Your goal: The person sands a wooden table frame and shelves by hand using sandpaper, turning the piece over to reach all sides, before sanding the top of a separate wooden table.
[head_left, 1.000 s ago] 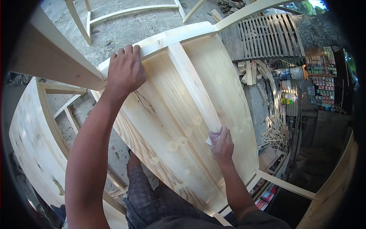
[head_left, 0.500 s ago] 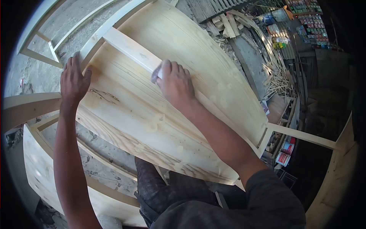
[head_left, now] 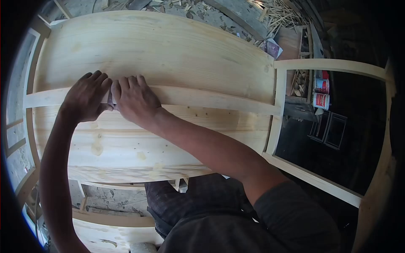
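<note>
A pale wooden bar (head_left: 211, 99) runs across a broad wooden panel (head_left: 168, 46). Both my hands are on this bar, left of its middle, side by side and nearly touching. My left hand (head_left: 86, 96) has its fingers bent over the bar's far edge, with the thumb at the near side. My right hand (head_left: 136, 100) curls round a piece of purplish sandpaper (head_left: 111, 99), pressed on the bar. Only a narrow strip of the sandpaper shows between the hands.
A wooden frame (head_left: 329, 64) extends from the panel's right end. Red-and-white cans (head_left: 321, 101) stand behind it, and wood sticks (head_left: 280, 16) lie heaped at the top. Another wooden panel (head_left: 114, 236) is at the bottom left, by my legs.
The view has turned, so the bar now lies nearly level. My left hand has left the frame's corner and come onto the bar beside my right hand, which has moved left along it.
</note>
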### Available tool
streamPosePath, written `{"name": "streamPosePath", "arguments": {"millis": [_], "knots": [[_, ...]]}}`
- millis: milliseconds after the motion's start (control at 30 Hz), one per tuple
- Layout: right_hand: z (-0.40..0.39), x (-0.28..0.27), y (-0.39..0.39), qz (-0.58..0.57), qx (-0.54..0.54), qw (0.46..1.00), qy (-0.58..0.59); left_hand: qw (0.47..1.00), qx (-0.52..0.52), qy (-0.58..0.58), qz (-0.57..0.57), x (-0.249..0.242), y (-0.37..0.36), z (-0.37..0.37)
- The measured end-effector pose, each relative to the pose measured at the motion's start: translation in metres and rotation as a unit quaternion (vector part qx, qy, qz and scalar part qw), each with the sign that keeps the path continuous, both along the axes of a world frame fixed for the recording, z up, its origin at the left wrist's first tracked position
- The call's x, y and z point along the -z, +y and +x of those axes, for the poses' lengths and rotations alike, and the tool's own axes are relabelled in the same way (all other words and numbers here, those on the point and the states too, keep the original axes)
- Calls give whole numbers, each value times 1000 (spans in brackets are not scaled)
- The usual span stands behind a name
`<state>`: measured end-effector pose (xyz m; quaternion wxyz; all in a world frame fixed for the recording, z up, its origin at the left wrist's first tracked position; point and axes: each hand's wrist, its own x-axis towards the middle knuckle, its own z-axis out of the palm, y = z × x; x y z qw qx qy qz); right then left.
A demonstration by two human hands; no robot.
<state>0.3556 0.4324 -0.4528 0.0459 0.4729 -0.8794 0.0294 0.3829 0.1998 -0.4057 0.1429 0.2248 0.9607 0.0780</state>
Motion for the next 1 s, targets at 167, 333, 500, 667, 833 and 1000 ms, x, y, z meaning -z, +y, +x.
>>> {"name": "streamPosePath", "arguments": {"millis": [167, 333, 500, 667, 833, 1000], "knots": [[-18, 2, 229, -6, 0, 1000, -14, 991, -11, 128, -35, 45, -125, 33], [-32, -28, 521, 87, 136, 986, -42, 980, -58, 187, -30, 49, -102, 47], [-20, -11, 300, -19, 48, 993, -106, 992, 59, 109, 34, 39, 92, -3], [-21, -10, 213, -73, -14, 994, -80, 990, 120, 68, 42, 32, 157, -24], [-32, -24, 471, -11, 127, 983, -134, 992, 43, 121, 7, 47, 12, 3], [9, -27, 416, -17, 274, 954, -117, 984, 23, 178, -3, 51, 17, 5]]}}
